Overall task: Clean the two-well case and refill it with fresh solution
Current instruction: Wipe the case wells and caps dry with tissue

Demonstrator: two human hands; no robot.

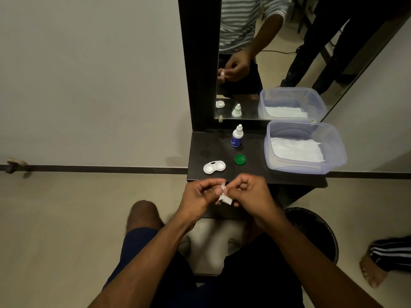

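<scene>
Dark shelf [255, 167] carried the two-well case [214, 167] near its front edge, both wells uncovered. Behind and to the right of the case lay a green cap [240, 159]; farther behind stood the solution bottle [237, 136], and well to the right of the case a clear tub [305, 147] holding white tissue. Bare shelf surface remained between case and tub. Just in front of the case, past the shelf edge, left hand [200, 194] and right hand [251, 194] met, fingers curled closed, pinching a small white piece [224, 195] between them; cap or tissue, could not tell
</scene>
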